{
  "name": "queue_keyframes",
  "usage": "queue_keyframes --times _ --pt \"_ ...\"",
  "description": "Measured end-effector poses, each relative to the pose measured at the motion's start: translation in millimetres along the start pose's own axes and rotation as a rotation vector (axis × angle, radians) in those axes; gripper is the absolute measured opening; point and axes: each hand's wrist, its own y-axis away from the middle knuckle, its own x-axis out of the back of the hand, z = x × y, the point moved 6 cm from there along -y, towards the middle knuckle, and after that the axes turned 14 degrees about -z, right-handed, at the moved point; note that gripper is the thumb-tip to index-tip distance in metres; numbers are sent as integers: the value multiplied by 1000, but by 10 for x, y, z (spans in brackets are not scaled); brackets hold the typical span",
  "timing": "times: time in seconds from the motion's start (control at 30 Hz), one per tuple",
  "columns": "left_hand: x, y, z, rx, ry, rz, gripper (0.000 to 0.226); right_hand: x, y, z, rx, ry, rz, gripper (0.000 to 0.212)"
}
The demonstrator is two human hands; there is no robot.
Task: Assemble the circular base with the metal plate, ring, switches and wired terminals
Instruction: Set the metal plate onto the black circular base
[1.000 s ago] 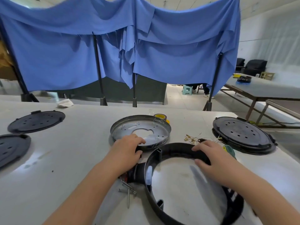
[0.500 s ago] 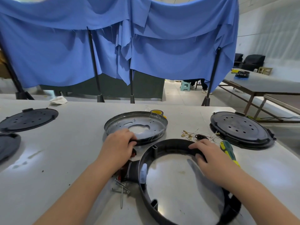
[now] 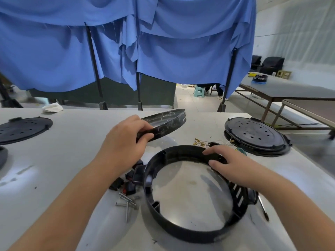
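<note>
Workshop: worktables (image 3: 54,160), curtained partitions (image 3: 181,57).

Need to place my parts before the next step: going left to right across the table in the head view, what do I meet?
Black perforated disc → left hand gripping the tilted metal plate → black ring under the right hand → stacked black discs.
</note>
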Motion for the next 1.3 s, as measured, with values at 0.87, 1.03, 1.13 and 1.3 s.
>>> queue_keyframes --times 0.87,1.03,1.13,1.3 --pt "-73 29 -160 61 96 -100 6 115 567 -656 223 165 -116 10" --pt "0 33 -159 60 86 -27 11 406 498 -520 372 -65 182 7" --pt "62 35 -157 54 92 30 11 486 488 -454 430 -191 262 10" --pt "120 33 -178 53 108 92 11 706 591 -335 529 -532 488 12"
